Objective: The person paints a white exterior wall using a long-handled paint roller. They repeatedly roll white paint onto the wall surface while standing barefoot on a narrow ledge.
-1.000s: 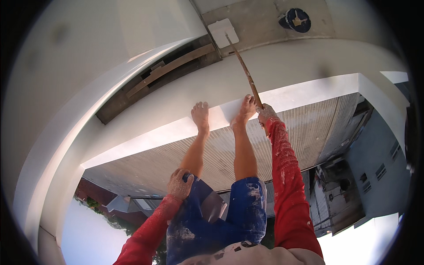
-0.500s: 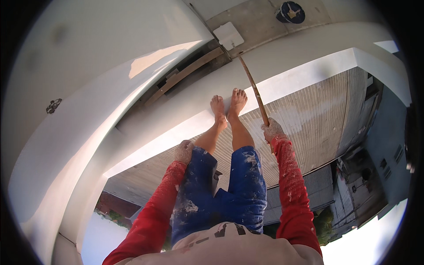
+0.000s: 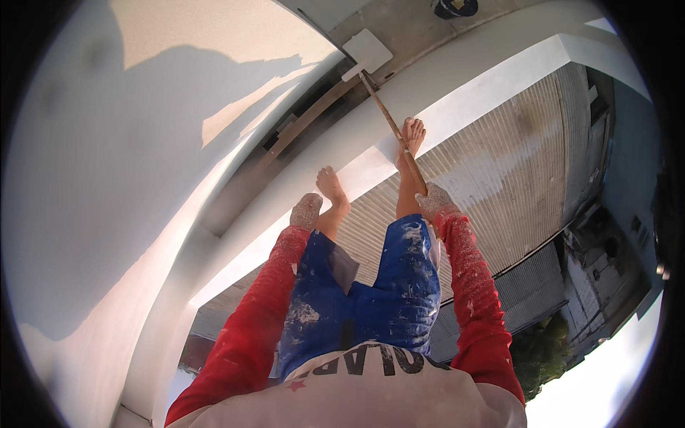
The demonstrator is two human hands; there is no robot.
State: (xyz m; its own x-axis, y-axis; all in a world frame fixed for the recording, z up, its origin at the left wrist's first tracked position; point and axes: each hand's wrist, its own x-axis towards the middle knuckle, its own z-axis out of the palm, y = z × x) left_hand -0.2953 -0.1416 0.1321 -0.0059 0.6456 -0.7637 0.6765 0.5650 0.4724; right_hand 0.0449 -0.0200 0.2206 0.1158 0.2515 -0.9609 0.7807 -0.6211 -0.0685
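Note:
My right hand (image 3: 433, 202), speckled with paint, is closed round a long wooden pole (image 3: 385, 115). The pole reaches forward to a pale head at the near edge of a white, flat square object (image 3: 367, 50); whether they touch is unclear. My left hand (image 3: 307, 212) hangs beside my left leg, its fingers hard to make out. My bare feet (image 3: 330, 182) are apart on a narrow white ledge (image 3: 378, 160), below blue shorts smeared with paint.
Beyond the ledge lies a drop to a corrugated roof (image 3: 492, 171). A pale curved wall (image 3: 107, 178) carrying shadows rises at left. A dark recess holds a plank (image 3: 314, 107). A dark bucket (image 3: 453, 8) stands at the top. Buildings show at right.
The view has shifted, bringing more shadowed wall into sight. My left hand has moved forward from the thigh. My feet, close together half a second ago, are apart again; the pole has tilted leftward.

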